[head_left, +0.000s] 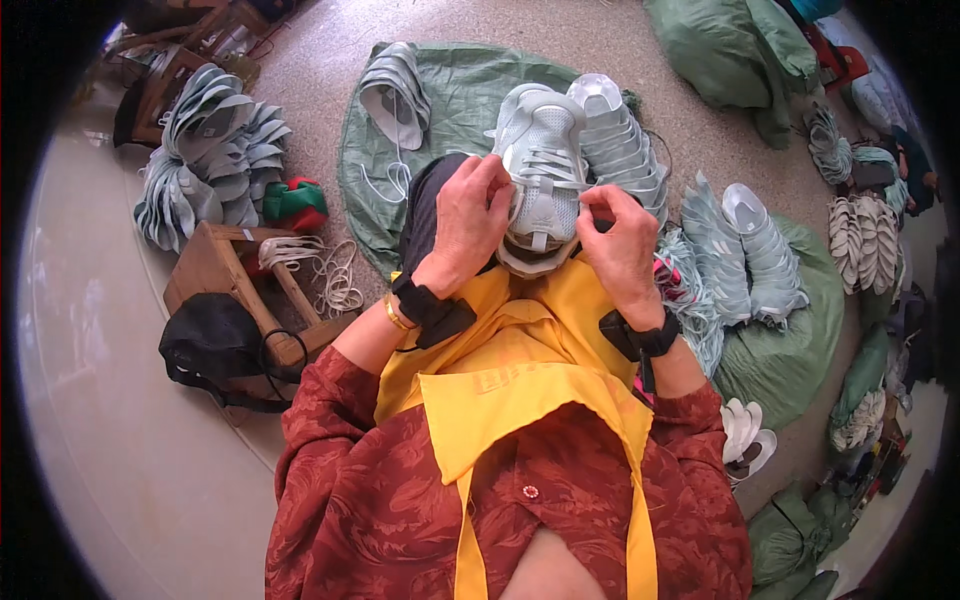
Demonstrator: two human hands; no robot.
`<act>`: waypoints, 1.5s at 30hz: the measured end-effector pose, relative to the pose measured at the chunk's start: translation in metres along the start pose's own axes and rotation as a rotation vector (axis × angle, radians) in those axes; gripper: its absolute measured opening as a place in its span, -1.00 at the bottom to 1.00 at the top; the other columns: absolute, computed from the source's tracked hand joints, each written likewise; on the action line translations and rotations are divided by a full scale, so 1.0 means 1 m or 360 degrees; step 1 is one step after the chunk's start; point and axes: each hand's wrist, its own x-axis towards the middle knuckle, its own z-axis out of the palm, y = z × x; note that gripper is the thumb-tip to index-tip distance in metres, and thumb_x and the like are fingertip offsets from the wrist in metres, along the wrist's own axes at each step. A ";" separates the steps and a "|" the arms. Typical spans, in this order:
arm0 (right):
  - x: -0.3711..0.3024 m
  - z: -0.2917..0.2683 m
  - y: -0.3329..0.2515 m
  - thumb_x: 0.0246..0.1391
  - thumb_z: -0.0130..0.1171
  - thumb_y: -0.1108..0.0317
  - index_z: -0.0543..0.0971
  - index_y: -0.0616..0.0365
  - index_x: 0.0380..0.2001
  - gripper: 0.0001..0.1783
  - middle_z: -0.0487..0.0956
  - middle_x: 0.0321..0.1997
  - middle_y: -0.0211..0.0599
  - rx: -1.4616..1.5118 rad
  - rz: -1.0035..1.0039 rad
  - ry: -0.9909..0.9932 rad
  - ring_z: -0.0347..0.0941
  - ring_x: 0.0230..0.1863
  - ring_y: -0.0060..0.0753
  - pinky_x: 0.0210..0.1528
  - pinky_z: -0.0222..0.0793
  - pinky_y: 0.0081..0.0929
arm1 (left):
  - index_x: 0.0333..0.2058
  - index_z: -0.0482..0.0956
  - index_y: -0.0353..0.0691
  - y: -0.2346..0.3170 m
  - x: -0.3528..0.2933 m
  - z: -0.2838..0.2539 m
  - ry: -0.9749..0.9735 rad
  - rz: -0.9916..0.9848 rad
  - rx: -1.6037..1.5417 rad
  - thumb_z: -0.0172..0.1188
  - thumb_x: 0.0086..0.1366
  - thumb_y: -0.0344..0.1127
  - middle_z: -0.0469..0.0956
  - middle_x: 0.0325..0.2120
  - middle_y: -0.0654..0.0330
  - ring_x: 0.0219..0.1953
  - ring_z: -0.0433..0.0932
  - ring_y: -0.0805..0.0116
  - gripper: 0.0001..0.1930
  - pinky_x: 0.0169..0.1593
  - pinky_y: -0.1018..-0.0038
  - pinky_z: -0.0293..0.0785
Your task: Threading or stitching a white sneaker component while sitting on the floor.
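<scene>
One pale shoe (541, 125) between left hand (462, 222) and right hand (622, 250), fingers (600, 197) of both in a narrow pinch on its lace (547, 157)

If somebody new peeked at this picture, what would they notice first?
Probably the bright yellow apron in the middle, over a dark red patterned shirt. Just above it, a pale shoe sits between the left hand and the right hand. Next, perhaps, the big fanned-out pile of pale shoe pieces at the upper left.
</scene>
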 end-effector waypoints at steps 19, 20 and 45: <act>0.026 0.004 -0.009 -0.08 0.13 0.54 0.47 0.20 -0.44 -0.92 0.40 -0.30 -0.18 -0.1050 -0.0886 -0.0205 0.42 -0.20 -0.16 -0.13 0.45 -0.27 | -0.21 0.38 -0.41 0.002 -0.010 0.004 -0.0306 0.0295 0.0665 0.14 0.15 -0.50 0.41 -0.31 -0.11 -0.17 0.43 -0.11 -0.77 -0.05 0.13 0.42; 0.026 0.004 -0.010 -0.04 0.14 0.54 0.47 0.21 -0.44 -0.93 0.41 -0.31 -0.16 -0.0933 -0.0884 -0.0208 0.44 -0.20 -0.12 -0.14 0.45 -0.25 | -0.21 0.38 -0.41 0.001 -0.011 0.005 -0.0301 0.0305 0.0666 0.14 0.14 -0.51 0.41 -0.31 -0.11 -0.17 0.43 -0.11 -0.76 -0.05 0.13 0.41; 0.044 0.004 -0.018 0.15 0.23 0.48 0.54 0.24 -0.36 -0.93 0.52 -0.44 -0.24 -0.0072 -0.0486 -0.0371 0.51 -0.47 -0.26 -0.42 0.40 -0.35 | -0.17 0.32 -0.35 0.004 -0.003 -0.009 -0.0299 0.0068 0.0044 0.08 0.13 -0.60 0.44 -0.37 -0.10 -0.23 0.47 -0.17 -0.73 -0.16 0.09 0.42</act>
